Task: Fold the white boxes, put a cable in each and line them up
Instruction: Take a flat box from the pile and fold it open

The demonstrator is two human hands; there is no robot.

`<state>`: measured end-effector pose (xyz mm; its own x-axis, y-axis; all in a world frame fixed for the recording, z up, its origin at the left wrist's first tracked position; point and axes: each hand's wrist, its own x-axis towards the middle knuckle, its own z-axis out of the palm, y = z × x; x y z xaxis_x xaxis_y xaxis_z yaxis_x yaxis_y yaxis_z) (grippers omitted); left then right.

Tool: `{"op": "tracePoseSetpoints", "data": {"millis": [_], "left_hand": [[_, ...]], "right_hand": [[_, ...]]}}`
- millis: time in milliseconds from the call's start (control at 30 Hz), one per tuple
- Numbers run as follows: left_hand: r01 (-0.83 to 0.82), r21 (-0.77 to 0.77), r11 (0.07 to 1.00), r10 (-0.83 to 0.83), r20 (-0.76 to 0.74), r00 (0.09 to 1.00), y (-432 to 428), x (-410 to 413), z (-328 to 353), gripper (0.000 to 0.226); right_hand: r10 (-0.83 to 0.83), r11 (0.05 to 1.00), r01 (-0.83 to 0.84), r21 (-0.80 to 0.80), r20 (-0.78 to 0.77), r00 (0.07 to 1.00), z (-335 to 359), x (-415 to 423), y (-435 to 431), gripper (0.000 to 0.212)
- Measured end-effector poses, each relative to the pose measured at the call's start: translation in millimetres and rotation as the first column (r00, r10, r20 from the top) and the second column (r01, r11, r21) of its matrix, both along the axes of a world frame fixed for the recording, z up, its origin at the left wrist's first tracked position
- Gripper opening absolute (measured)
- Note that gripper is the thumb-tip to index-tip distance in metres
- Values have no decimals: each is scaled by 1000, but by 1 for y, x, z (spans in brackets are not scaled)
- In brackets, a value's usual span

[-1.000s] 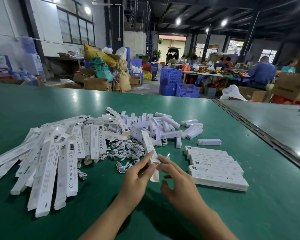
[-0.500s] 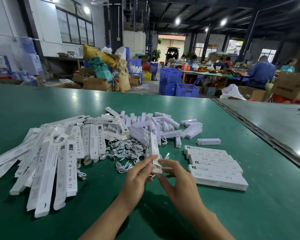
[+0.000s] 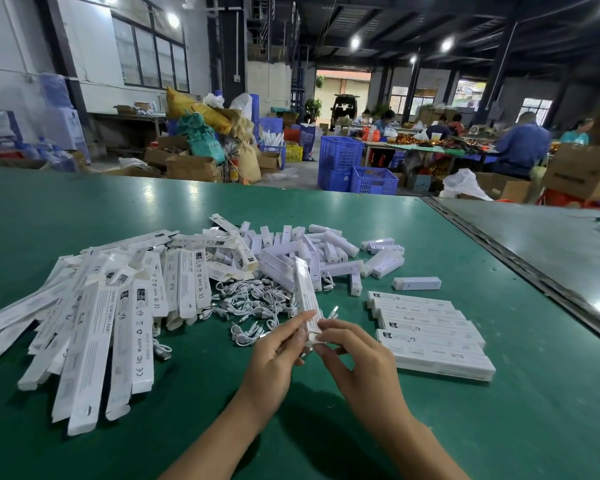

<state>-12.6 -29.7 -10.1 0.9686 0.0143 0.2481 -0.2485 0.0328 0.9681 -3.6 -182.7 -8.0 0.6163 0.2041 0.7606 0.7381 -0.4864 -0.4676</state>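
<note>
Two hands on one box point(image 3: 305, 292), near upright over bench point(image 3: 534, 427). We see left hand point(image 3: 278, 355) grip pinching its lower end; right hand point(image 3: 357, 362) grip likely pinching the flap point(image 3: 314, 337).

The white box point(image 3: 305, 292) tipped more upright, and the right hand point(image 3: 359, 362) moved to pinch its near end beside the left hand point(image 3: 278, 355).

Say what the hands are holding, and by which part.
One white box, by its near end: the left hand grips its side there, the right hand pinches the end flap.
</note>
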Motion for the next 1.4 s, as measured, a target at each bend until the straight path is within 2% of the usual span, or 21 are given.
{"op": "tracePoseSetpoints", "data": {"millis": [267,367,533,700,767,867,933,1000,1100,1233,1333,1400], "left_hand": [[34,31,999,-34,2,999,1,2,-5,40],[61,54,997,-61,9,998,3,3,-5,27],[100,117,988,-106,43,993,5,2,-7,36],[82,166,983,-95,74,993,4,0,-2,18],[116,103,988,-124,78,989,4,-2,3,17],[177,-224,958,-185,-14,983,10,-2,13,29],[194,-403,895,-237,-61,970,20,0,18,29],[199,-492,847,-276,-89,957,33,2,20,28],[163,-594,788,-276,-104,955,46,4,23,37],[72,-722,688,-229,-121,966,52,9,22,37],[49,-728,684,-212,-134,968,50,13,16,48],[133,-681,720,-259,-85,962,48,13,13,65]], "right_hand": [[-25,1000,25,19,0,1000,1,-2,1,6],[-17,998,19,54,-27,999,2,-3,2,6],[-19,982,54,179,-190,982,-1,-4,2,24],[-2,977,48,206,-215,977,-4,-5,8,29],[35,979,9,203,-209,977,-1,-6,8,29],[107,986,-75,149,-221,969,2,-7,1,49],[31,998,-14,66,-250,968,1,-3,-5,65],[-81,997,83,-5,-276,958,0,2,-11,63],[-192,981,175,-81,-298,935,2,7,-17,38],[-204,961,140,-239,-270,941,3,7,-19,41],[-240,959,189,-213,-249,938,3,9,-18,34],[-207,974,169,-151,-288,935,0,9,-16,28]]}}
